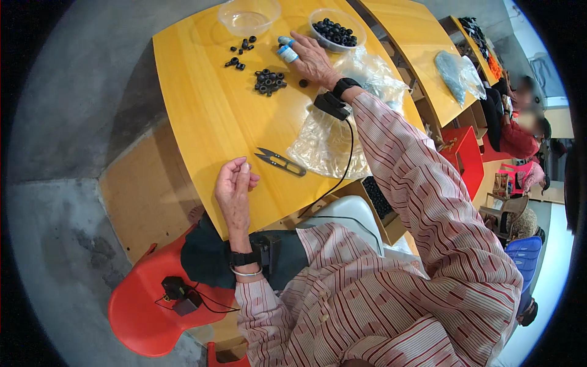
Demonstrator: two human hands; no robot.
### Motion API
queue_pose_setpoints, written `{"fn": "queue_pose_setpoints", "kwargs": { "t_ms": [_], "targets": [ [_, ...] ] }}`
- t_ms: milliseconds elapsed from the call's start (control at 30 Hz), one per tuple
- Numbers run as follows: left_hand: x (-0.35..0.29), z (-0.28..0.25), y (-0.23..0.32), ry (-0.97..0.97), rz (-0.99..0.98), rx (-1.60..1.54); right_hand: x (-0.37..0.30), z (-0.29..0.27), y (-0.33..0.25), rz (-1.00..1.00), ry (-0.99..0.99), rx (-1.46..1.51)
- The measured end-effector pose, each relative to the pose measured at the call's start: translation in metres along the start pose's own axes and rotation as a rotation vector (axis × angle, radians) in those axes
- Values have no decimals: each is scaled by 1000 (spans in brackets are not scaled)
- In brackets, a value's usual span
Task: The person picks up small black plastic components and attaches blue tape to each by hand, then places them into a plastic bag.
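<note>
My right hand [313, 63] reaches over the far side of the yellow table [214, 116], with blue wrapping on its fingers. Its fingers are stretched out beside a clear tub of small black parts [335, 30], and I see nothing held in them. Just below the palm lies one black part [303, 83]. Nearer to me, my left hand [233, 194] is at the table's left edge, fingers curled in toward the thumb; whatever they hold, if anything, is hidden. Thread snips [281, 161] lie right of it. A cluster of black ring-like parts [269, 81] sits mid-table.
At the far edge stands a clear plastic bowl [249, 17], with several loose black pieces [235, 62] near it. Crumpled clear plastic bags [324, 144] lie under my right forearm. A black cable [351, 153] hangs from the right wrist device. Another yellow table [409, 37] is at the right.
</note>
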State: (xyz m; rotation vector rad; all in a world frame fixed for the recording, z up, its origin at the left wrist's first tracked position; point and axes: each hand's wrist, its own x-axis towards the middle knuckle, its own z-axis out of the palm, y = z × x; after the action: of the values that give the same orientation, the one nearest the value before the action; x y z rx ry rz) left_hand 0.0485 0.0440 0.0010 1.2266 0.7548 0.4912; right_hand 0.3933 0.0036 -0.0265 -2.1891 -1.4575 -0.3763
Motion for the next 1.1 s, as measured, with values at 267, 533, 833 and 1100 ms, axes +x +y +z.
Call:
{"fn": "queue_pose_setpoints", "kwargs": {
  "t_ms": [267, 533, 833, 1100],
  "targets": [
    [0, -1, -2, 0, -13, -13, 7, -4, -26, -187, -150, 167],
    [1, 1, 3, 0, 0, -5, -5, -13, -48, -316, -228, 348],
    [1, 1, 1, -1, 8, -21, -13, -30, -60, -390, -343, 430],
    [2, 2, 2, 17, -28, -25, 43, -18, -39, -363, -146, 334]
  ]
}}
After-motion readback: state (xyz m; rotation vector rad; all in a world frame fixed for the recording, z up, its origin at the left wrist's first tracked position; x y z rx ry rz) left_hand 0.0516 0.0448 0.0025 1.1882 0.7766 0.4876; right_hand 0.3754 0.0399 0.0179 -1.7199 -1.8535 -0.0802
